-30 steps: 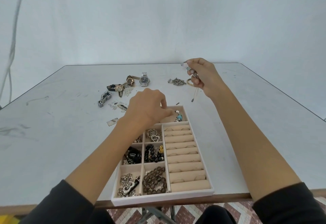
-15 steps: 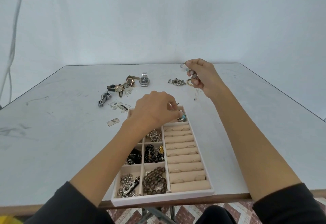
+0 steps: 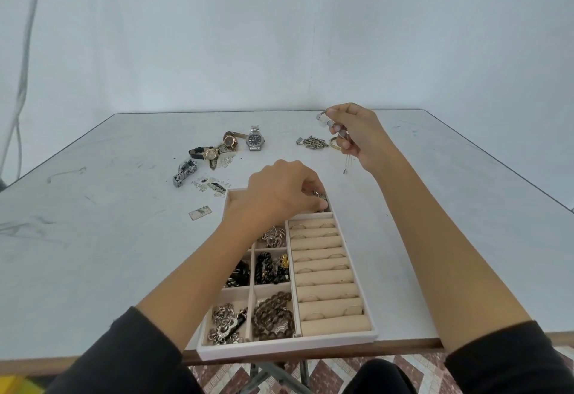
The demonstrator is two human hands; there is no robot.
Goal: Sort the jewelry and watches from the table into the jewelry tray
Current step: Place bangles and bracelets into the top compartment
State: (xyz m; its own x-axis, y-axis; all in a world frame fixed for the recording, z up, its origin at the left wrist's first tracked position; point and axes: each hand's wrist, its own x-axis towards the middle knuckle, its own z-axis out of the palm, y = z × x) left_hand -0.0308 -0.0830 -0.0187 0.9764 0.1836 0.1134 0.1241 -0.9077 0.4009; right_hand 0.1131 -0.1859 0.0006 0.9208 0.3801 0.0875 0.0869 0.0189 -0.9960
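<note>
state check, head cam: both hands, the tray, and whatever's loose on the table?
Left hand, pinching a small metal charm in the far compartment of the white jewelry tray.
Right hand, raised above the white table, holding a pale beaded bracelet, cord dangling.
Beige ring rolls, several rings slotted.
Silver steel watch with dark dial, loose on the table.
Gold watch with black strap, loose on the table.
Silver chain pile, loose on the table.

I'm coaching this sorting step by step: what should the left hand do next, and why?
Probably release and lift the left hand clear: its fingertips seem to pinch a small piece already inside the far compartment of the tray, and the right hand holds a beaded bracelet above the table, ready to go in next.
</note>
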